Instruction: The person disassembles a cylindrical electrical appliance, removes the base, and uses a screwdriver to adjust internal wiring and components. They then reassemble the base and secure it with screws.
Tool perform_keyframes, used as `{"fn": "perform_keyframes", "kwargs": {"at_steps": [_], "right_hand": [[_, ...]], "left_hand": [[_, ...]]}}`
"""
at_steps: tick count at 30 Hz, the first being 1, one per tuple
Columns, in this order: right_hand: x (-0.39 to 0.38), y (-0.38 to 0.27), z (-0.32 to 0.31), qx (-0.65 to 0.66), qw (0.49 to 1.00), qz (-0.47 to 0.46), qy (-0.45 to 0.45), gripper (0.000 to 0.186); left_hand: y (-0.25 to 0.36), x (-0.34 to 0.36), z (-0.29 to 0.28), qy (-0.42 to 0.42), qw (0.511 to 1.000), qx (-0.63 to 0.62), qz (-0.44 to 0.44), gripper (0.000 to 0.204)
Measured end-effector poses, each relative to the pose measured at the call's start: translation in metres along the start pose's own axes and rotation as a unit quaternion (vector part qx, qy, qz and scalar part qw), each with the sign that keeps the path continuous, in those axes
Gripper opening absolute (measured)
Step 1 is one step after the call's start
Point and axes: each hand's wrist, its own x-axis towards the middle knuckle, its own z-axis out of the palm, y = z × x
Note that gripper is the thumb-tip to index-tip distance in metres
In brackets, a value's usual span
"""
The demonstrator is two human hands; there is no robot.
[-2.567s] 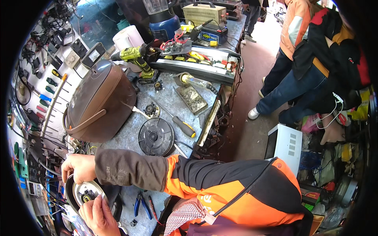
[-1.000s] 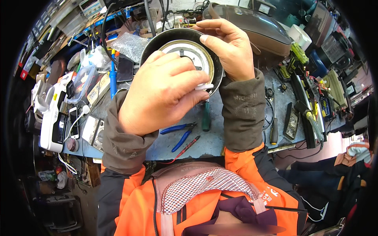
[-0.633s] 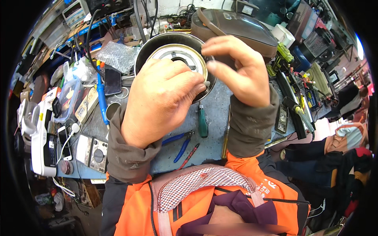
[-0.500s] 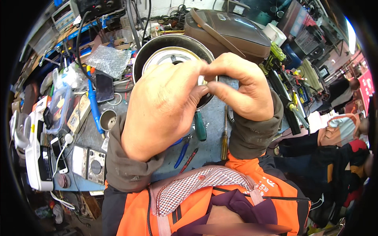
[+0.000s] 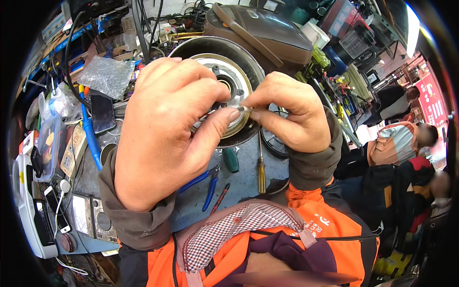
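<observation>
My left hand is curled over the left side of a dark round pot-like housing. Its thumb tip meets a small greyish piece, too small to name, above a pale metal ring inside the housing. From the other side, my right hand pinches that piece between thumb and forefinger. Below the housing lie a green-handled tool, a screwdriver with a yellowish handle, blue-handled pliers and a thin red-and-black tool.
A brown lidded appliance stands behind the housing. On the left are a phone, bubble wrap, a blue cable-like tool and a meter. Circuit boards crowd the right; other people are beyond.
My hands have drawn slightly apart, baring more of the ring and the small piece between them. The view has shifted, so the bench things appear further left.
</observation>
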Motion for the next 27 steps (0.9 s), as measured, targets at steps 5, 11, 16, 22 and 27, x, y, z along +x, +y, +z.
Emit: {"fn": "perform_keyframes", "kwargs": {"at_steps": [5, 11, 16, 22, 27], "right_hand": [[0.002, 0.002, -0.007, -0.024, 0.999, -0.011, -0.029, 0.023], [0.001, 0.003, -0.014, -0.07, 0.996, -0.031, -0.04, 0.024], [-0.003, 0.004, -0.014, -0.054, 0.998, -0.029, -0.033, 0.026], [-0.009, 0.007, -0.015, -0.061, 0.998, -0.023, -0.016, 0.025], [-0.014, 0.006, -0.013, -0.07, 0.997, 0.008, 0.005, 0.023]], "left_hand": [[0.0, 0.002, 0.007, -0.022, 0.999, 0.038, 0.026, 0.01], [0.005, 0.002, 0.014, -0.021, 0.999, 0.043, 0.02, 0.012], [0.007, 0.003, 0.011, -0.024, 0.999, 0.028, 0.03, 0.016], [0.006, 0.004, 0.017, -0.011, 0.999, 0.019, 0.03, 0.018], [0.008, 0.004, 0.019, -0.014, 0.999, 0.028, 0.027, 0.018]]}}
